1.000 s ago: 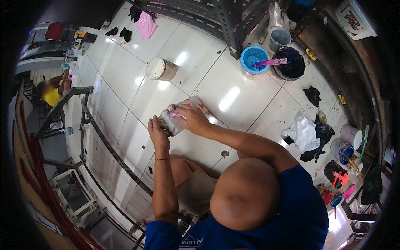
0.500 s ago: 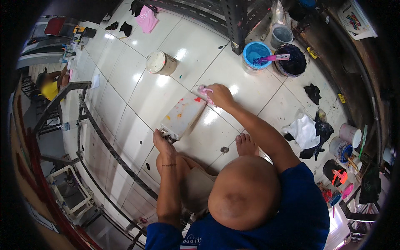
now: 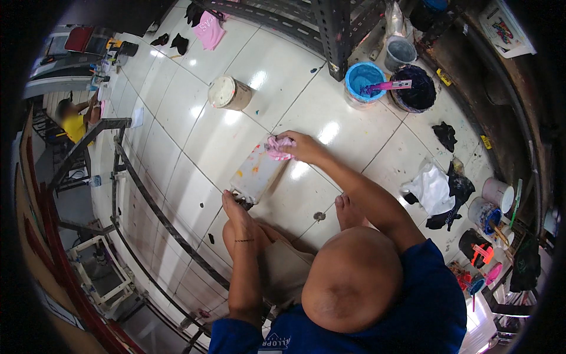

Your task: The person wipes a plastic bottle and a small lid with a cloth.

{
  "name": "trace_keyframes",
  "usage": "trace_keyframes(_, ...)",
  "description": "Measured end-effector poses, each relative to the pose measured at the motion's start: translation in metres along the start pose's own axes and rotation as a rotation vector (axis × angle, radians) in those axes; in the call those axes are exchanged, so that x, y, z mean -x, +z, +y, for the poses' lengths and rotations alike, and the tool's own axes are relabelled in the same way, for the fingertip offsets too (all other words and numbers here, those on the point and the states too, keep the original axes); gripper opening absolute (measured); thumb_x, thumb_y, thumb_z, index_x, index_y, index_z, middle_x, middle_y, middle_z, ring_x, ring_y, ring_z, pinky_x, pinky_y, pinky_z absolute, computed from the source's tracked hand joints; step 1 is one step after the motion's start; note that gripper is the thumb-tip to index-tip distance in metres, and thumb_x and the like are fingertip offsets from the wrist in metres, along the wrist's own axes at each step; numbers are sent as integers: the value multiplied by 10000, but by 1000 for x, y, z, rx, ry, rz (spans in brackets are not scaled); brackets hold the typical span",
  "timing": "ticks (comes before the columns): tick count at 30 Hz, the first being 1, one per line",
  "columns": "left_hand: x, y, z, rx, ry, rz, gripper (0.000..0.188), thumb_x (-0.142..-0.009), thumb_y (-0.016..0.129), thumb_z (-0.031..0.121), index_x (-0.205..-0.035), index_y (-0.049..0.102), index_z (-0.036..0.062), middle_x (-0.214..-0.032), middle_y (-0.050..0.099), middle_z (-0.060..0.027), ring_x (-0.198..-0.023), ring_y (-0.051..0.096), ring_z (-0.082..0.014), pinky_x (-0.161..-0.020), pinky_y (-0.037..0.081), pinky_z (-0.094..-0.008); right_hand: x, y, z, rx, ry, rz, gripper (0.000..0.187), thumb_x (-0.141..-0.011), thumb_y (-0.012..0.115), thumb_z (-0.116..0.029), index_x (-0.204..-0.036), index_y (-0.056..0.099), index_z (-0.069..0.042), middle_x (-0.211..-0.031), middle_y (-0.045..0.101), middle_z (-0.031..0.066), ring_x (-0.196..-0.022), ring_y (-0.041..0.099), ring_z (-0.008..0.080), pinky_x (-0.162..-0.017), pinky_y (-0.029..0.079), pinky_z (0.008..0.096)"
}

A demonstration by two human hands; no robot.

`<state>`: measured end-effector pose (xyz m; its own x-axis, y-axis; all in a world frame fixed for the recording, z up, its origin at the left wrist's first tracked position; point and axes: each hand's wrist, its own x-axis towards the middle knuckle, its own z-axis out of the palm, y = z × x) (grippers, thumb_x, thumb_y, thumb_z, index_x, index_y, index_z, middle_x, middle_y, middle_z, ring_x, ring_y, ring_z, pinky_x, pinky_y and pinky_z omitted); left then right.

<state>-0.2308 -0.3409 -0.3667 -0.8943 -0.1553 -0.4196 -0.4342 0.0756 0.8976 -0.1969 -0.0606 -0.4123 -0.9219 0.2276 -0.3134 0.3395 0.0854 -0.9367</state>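
Person seated on white tiled floor (image 3: 194, 135), viewed from above the head. A flat rectangular board (image 3: 256, 174), pale with orange, red and blue paint flecks, lies on the floor in front of the knees, long axis running away from the body toward upper right. Left hand (image 3: 234, 207) grips the near end of the board, fingers closed over its edge. Right hand (image 3: 300, 146) is clenched on a pink rag (image 3: 277, 147), pressing it onto the far end of the board. Bare foot (image 3: 348, 209) rests on the tile just right of the board, apart from it. Containers: cream tub (image 3: 227, 92) on its side, round pale lid facing the camera, well beyond the board; blue bucket (image 3: 364, 79) with a pink-handled tool across the rim, beside a dark bucket (image 3: 417, 88); grey pail (image 3: 400, 52) behind those, next to a black metal rack (image 3: 333, 32). White cloth (image 3: 430, 187) and black rags (image 3: 454, 189) heaped to the right; further small paint pots (image 3: 489, 206) along the right wall. Small yellow rectangular label (image 3: 485, 141) on the dark wall edge at right; a colourful printed sheet (image 3: 506, 26) at upper right. Pink garment (image 3: 209, 32) on the floor at top. Another person in a yellow shirt (image 3: 73, 124) far left, behind a metal railing (image 3: 147, 194).
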Motion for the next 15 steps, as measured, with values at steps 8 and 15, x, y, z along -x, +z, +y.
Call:
trace_keyframes(8, -4, -4, -15, 122, -28, 10, 307, -1032, 401, 348, -1003, 493, 56, -897, 546, -63, -811, 587, -191, -735, 525, -344, -6, 15, -6, 301, 61, 37, 477, -889, 613, -440, -1159, 603, -47, -1111, 642, 207, -1058, 601, 404, -891, 468, 481)
trace_keyframes(15, -10, -11, -8, 162, -34, -38, 349, -1035, 386, 360, -1028, 501, 31, -950, 584, -87, -832, 610, -206, -763, 539, -347, -18, 15, -37, 308, 146, 16, 416, -924, 572, -371, -1026, 612, 31, -1010, 654, 247, -948, 628, 405, -838, 496, 466)
